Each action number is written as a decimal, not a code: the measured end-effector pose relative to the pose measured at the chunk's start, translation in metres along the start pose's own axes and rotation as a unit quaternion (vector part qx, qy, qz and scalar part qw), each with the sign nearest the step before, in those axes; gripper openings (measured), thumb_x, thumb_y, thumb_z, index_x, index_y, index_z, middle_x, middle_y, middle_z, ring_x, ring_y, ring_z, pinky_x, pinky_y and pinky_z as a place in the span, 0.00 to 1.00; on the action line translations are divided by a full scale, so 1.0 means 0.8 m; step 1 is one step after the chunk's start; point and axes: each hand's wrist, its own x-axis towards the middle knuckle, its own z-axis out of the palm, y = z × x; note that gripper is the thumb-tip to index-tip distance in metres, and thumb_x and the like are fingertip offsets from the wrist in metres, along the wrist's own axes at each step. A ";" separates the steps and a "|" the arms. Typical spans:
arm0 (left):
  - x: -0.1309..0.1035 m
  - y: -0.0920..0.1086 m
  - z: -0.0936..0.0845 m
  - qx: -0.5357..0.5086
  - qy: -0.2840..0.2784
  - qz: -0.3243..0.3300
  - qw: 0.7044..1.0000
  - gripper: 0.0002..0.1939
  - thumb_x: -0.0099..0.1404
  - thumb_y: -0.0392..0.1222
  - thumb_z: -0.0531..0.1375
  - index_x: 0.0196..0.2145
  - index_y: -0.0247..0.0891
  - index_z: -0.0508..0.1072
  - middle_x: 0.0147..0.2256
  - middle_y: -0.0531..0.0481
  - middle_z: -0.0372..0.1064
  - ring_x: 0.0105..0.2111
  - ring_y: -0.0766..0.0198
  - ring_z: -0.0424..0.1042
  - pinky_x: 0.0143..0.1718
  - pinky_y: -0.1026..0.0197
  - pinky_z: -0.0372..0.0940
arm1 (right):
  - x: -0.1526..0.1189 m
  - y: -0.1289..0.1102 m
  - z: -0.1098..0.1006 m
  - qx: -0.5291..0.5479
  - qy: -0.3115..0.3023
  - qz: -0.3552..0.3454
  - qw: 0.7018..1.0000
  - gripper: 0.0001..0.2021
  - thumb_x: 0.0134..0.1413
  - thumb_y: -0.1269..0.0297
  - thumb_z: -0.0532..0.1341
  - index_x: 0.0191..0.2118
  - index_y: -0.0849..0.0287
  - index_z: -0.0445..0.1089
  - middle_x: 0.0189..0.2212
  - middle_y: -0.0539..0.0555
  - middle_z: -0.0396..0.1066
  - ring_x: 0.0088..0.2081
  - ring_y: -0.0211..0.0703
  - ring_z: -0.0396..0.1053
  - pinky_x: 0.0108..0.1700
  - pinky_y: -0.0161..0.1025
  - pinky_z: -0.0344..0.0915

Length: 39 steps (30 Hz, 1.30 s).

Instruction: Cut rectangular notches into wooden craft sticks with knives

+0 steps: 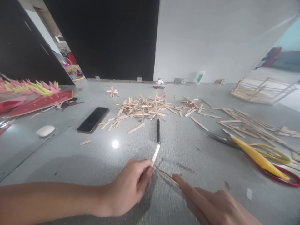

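A short pale wooden craft stick (155,154) stands up at a slant from my left hand (131,184), pinched between thumb and fingers. My right hand (208,200) grips a slim gold-coloured tool (169,177), its index finger stretched along it. The tool's thin dark tip meets the stick near my left fingertips; whether it is a blade or a brush I cannot tell. Just beyond the stick, a black pen-like tool (158,131) lies on the grey table (70,168). Behind it spreads a loose pile of cut craft sticks (142,107).
On the right are scissors with red and yellow handles (289,181), a yellow-handled tool (257,156) and long wooden strips (253,125). A phone (93,120) and white case (45,131) lie left. A wooden frame (262,90) stands far right, a small tube (200,77) behind.
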 end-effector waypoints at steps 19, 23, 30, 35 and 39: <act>0.000 -0.002 0.007 0.033 0.007 0.005 0.999 0.20 0.81 0.47 0.48 0.29 0.42 0.57 0.16 0.61 0.54 0.14 0.72 0.58 0.17 0.70 0.52 | 0.031 0.013 -0.028 0.010 0.052 0.042 0.998 0.24 0.60 0.82 0.49 0.55 0.58 0.72 0.34 0.55 0.81 0.26 0.41 0.75 0.27 0.35 0.67; 0.000 -0.003 0.009 0.014 0.002 -0.009 1.000 0.18 0.81 0.50 0.47 0.36 0.40 0.65 0.18 0.60 0.59 0.15 0.71 0.61 0.19 0.69 0.57 | 0.032 0.012 -0.020 -0.019 0.041 0.030 0.999 0.21 0.63 0.81 0.51 0.55 0.60 0.71 0.38 0.57 0.80 0.30 0.43 0.78 0.30 0.35 0.70; -0.001 -0.004 0.003 -0.058 -0.047 -0.006 0.997 0.20 0.81 0.45 0.50 0.67 0.46 0.54 0.31 0.57 0.69 0.20 0.72 0.66 0.27 0.66 0.66 | 0.029 -0.002 -0.010 -0.036 0.020 0.004 0.999 0.37 0.45 0.87 0.50 0.65 0.70 0.62 0.41 0.58 0.81 0.31 0.44 0.79 0.30 0.37 0.73; 0.008 0.007 -0.006 -0.137 -0.081 -0.041 0.986 0.13 0.80 0.48 0.51 0.58 0.47 0.56 0.44 0.50 0.69 0.22 0.72 0.68 0.15 0.73 0.61 | 0.031 -0.008 0.002 -0.074 0.039 0.010 0.996 0.36 0.45 0.85 0.52 0.64 0.69 0.64 0.41 0.59 0.81 0.30 0.45 0.79 0.27 0.38 0.73; 0.014 0.009 -0.006 -0.196 -0.091 -0.054 0.975 0.15 0.80 0.50 0.54 0.57 0.43 0.57 0.34 0.54 0.69 0.24 0.69 0.73 0.17 0.73 0.66 | 0.042 -0.009 0.005 -0.101 0.019 0.014 0.995 0.39 0.42 0.83 0.54 0.65 0.65 0.63 0.38 0.55 0.80 0.30 0.44 0.78 0.25 0.37 0.69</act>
